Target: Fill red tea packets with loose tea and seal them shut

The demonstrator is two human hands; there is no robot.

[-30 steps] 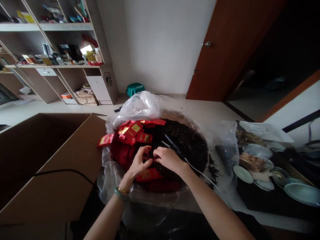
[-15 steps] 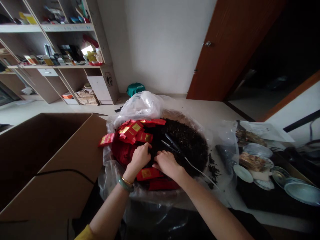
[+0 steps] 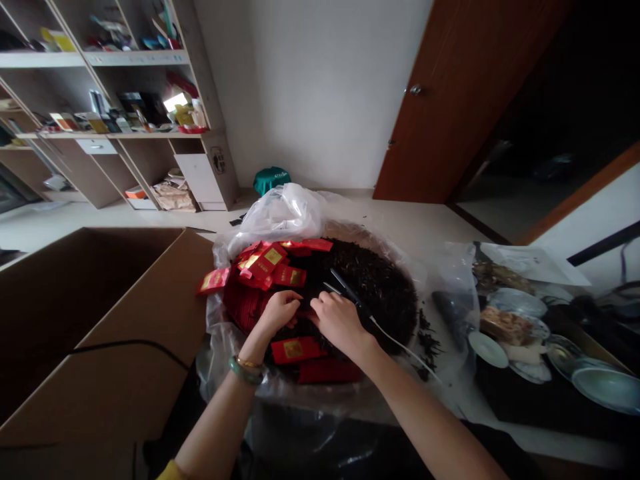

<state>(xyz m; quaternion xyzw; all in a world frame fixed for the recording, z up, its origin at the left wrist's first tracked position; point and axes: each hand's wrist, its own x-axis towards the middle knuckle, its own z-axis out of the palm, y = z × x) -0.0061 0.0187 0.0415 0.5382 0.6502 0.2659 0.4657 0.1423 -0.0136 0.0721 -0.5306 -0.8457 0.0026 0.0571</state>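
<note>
My left hand, with a green bangle and a gold one at its wrist, is closed with thumb and fingers together. Facing it, my right hand has its fingers curled down. A dark red sliver of what looks like a packet shows between them, mostly hidden by the fingers. Beyond my right hand a black hair straightener lies with its arms apart on dark loose tea leaves. Red packets with gold labels are heaped to the left. Another red packet lies below my hands.
Clear plastic sheeting lines the round container of leaves. A large open cardboard box stands at left. The straightener's white cord runs down to the right. Dishes and plastic bags sit at far right. Shelves and a brown door stand behind.
My left hand has shifted slightly left and its fingers have straightened toward my right hand. The right hand has moved slightly right. The packets and straightener stay put.
</note>
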